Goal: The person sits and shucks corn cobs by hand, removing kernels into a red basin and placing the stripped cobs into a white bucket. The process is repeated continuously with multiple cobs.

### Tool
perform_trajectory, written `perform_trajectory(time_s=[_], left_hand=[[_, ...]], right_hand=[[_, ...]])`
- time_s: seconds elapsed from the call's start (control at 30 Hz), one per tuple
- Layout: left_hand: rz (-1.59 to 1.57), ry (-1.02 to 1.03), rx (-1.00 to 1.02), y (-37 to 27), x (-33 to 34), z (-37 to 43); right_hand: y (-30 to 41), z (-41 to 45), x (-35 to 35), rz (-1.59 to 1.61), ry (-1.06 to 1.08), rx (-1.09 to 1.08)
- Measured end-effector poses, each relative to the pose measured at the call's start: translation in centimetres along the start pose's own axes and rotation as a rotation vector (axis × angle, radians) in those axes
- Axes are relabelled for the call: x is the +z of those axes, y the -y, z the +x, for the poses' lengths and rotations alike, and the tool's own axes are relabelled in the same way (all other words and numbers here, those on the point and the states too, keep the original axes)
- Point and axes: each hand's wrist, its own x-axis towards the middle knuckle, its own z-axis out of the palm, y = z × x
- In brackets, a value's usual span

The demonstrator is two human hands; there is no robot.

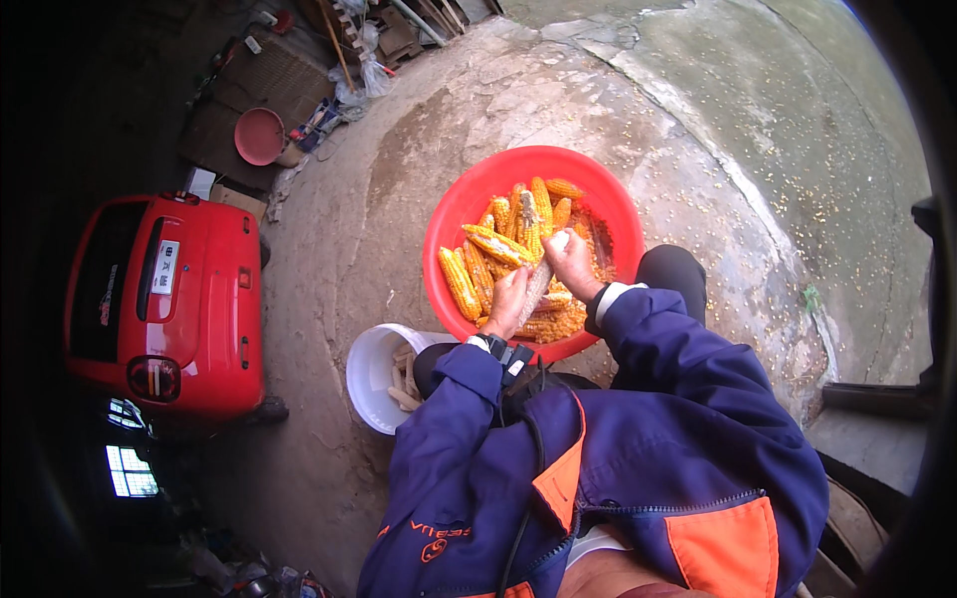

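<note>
A red plastic basin (622,224) stands on the floor in front of me, holding yellow ears of corn (458,284) and loose kernels (557,327). Over it, my left hand (508,299) grips the lower part of a pale, mostly bare corncob (534,293). My right hand (572,261) is closed around what looks like the upper end of that cob, with a whitish piece showing at its fingers. Beside the basin, close to my left knee, a white plastic bucket (374,374) contains several bare cobs (404,396).
A red toy-like or small car (202,299) is parked at the left. Behind it lie a pink bowl (259,137), plastic bags (374,75) and boards. Kernels are scattered over the concrete floor (710,202) at the right. My knees flank the basin's near side.
</note>
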Motion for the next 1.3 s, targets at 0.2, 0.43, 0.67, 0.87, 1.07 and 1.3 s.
perform_trajectory(time_s=[0.2, 0.43, 0.67, 0.87, 1.07, 1.3], left_hand=[[0.104, 0.005, -0.087, -1.7, -2.8, -2.0], [0.244, 0.22, -0.061, -1.0, -2.8, -3.2], [-0.182, 0.15, -0.094, -2.1, -3.8, -5.4], [-0.141, 0.196, -0.017, -1.7, -4.1, -5.8], [-0.207, 0.157, 0.06, -0.7, -4.4, -5.7], [-0.218, 0.15, 0.064, -0.6, -4.3, -6.3]], right_hand=[[0.8, 0.7, -1.0, 0.012, -0.036, 0.126], [1.2, 0.2, -1.2, 0.178, 0.067, 0.186], [1.4, 0.7, -1.3, 0.262, 0.007, 0.29], [0.8, 0.7, -1.1, 0.309, -0.011, 0.331], [0.3, 0.6, -1.1, 0.301, 0.095, 0.326], [-0.6, 0.6, -1.1, 0.222, 0.208, 0.328]])
